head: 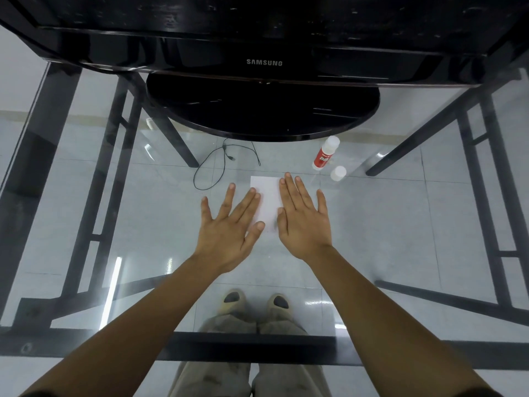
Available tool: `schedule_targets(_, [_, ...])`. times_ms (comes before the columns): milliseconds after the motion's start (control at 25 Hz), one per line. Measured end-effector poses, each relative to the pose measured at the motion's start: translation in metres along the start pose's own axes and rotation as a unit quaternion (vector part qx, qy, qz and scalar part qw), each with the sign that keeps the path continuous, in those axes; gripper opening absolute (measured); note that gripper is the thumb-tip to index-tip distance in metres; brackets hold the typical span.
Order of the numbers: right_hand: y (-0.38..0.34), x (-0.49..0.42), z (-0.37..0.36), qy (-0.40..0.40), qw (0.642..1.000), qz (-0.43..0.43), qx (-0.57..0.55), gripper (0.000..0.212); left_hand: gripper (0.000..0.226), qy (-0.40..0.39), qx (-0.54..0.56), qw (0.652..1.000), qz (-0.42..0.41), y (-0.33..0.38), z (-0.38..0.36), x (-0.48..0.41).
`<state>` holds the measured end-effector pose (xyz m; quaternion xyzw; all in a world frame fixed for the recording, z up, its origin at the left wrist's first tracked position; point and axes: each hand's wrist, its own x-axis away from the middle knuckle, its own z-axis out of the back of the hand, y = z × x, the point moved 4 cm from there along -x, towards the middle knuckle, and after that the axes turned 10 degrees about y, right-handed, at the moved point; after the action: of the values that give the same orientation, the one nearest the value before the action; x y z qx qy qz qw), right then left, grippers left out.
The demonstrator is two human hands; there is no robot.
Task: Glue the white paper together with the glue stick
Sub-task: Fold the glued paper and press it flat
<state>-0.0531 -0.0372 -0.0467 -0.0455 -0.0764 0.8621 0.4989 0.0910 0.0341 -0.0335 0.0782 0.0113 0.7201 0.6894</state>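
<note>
A small white paper (pixel 267 200) lies flat on the glass table between my two hands. My left hand (pixel 229 230) rests palm down with fingers spread, its fingertips and thumb touching the paper's left edge. My right hand (pixel 303 222) lies flat, fingers together, covering the paper's right side. Both hands hold nothing. A red-and-white glue stick (pixel 325 154) lies on its side to the far right of the paper. Its white cap (pixel 338 173) stands apart beside it.
A black Samsung monitor with a round base (pixel 263 107) stands at the back of the glass table (pixel 114 213). A thin black cable (pixel 217 164) loops left of the paper. The black table frame and my feet show through the glass.
</note>
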Motion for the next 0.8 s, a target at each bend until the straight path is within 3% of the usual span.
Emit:
schedule_targets(160, [0.0,0.001,0.0,0.001,1.0,0.002,-0.003,0.056,0.053,0.001,0.0,0.999,-0.053,0.006,-0.003,-0.007])
schedule_targets(320, [-0.001,0.001,0.002,0.002,1.0,0.0,-0.011,0.056,0.048,0.009,0.044,0.999,0.026,-0.014,0.005,-0.033])
schedule_targets(520, [-0.001,0.001,0.002,-0.004,1.0,0.003,-0.01,0.056,0.05,0.015,0.01,0.998,-0.064,0.001,-0.003,-0.019])
schedule_targets(800, [0.0,0.001,0.001,-0.006,1.0,0.002,-0.005,0.056,0.052,0.03,0.027,0.999,0.024,-0.008,-0.004,-0.032])
